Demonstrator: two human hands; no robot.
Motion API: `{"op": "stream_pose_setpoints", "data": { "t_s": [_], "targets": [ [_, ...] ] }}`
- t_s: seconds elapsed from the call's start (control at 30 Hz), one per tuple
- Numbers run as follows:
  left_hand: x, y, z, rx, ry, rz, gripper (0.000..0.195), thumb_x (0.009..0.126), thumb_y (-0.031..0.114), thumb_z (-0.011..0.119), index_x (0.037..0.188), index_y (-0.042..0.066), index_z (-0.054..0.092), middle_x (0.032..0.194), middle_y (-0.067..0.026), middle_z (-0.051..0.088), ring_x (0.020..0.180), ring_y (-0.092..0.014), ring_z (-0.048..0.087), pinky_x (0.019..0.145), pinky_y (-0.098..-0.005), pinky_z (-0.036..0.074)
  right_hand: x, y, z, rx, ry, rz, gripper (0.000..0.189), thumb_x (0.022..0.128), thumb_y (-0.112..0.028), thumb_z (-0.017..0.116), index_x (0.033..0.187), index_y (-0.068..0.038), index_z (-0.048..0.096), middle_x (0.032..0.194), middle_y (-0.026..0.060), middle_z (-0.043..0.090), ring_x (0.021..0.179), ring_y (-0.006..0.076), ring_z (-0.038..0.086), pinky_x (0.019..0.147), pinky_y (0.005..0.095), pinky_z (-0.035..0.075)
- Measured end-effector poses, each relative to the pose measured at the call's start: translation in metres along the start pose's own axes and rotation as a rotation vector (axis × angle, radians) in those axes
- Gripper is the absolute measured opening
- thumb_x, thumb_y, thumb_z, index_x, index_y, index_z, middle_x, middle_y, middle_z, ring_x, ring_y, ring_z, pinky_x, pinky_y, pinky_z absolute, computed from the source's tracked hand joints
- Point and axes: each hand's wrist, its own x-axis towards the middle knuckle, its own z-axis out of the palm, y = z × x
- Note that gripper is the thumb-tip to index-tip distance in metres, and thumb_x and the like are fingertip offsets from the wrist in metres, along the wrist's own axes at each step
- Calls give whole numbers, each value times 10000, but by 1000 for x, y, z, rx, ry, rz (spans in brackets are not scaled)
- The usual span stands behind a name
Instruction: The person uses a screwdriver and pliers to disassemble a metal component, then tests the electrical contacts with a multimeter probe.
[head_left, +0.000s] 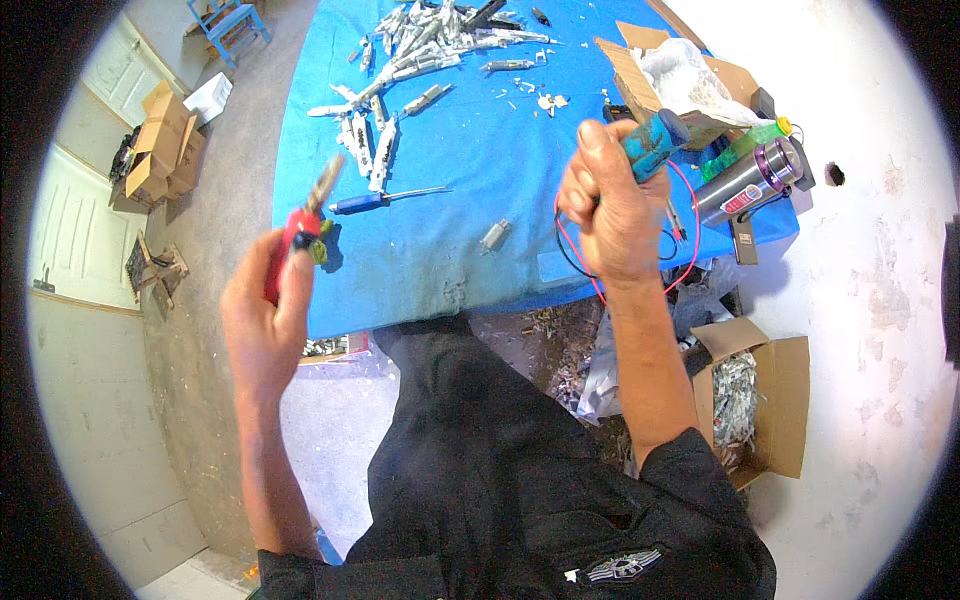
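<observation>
My left hand (262, 315) grips a red-handled tool (294, 240) with a blurred metal tip pointing up; its exact kind is unclear. Something yellow-green sticks out beside its handle. Raised over the blue cloth's right part, my right hand (619, 202) is closed around a worn teal cylinder (654, 146) with a dark blue end, perhaps a tool handle. A blue-handled screwdriver (364, 202) lies on the cloth near the left hand. Between the hands is a small grey-white piece (495, 235). Farther back lie many slim whitish devices (420, 52) in a heap, with several spread in front of it.
The blue-covered table (450, 285) ends close to my body. At right are an open cardboard box (630, 75), a green bottle (739, 150), a steel flask (742, 184) and red and black wires (697, 202). A carton of scraps (787, 405) stands below.
</observation>
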Motion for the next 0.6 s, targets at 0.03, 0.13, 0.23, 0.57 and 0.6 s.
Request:
{"op": "stream_pose_setpoints", "data": {
  "t_s": [0.03, 0.13, 0.23, 0.57, 0.6],
  "targets": [
    [-7, -19, 7, 17, -37, -25, 326, 1013, 220, 654, 1228, -24, 681, 888, -71, 669, 788, -113, 586, 689, -284, 469, -1, -2, -9, -169, -10, 28, 220, 956, -161, 781, 835, -135, 600, 672, -49, 568, 516, 43, 465, 454, 269, 369],
    [-29, -65, 42, 165, -38, -21, 379, 961, 249, 714, 1218, -28, 679, 977, -173, 710, 815, -250, 684, 740, -373, 539, -6, 11, -41, -672, -45, 126, 219, 922, -200, 807, 815, -101, 644, 699, -45, 568, 611, 46, 492, 560, 286, 425],
    [-39, -87, 64, 273, -124, -58, 440, 934, 277, 738, 1246, -23, 664, 1026, -203, 695, 826, -324, 701, 737, -416, 549, -19, 47, -61, -951, -36, 174, 273, 879, -279, 823, 883, -40, 691, 732, 13, 649, 675, 122, 600, 638, 346, 503],
    [-38, -129, 79, 482, -77, 83, 558, 879, 240, 794, 1336, -22, 611, 1240, -202, 657, 1133, -373, 631, 961, -462, 509, -38, 116, -56, -1442, -34, 290, 537, 812, -506, 824, 802, 15, 696, 797, 271, 711, 772, 472, 701, 681, 539, 539],
    [-37, -131, 80, 476, -77, 84, 564, 878, 235, 795, 1342, -24, 608, 1260, -202, 654, 1156, -372, 622, 982, -464, 499, -37, 119, -54, -1469, -25, 274, 545, 807, -518, 824, 796, 12, 701, 790, 270, 709, 768, 474, 700, 679, 543, 538]
  ]
}}
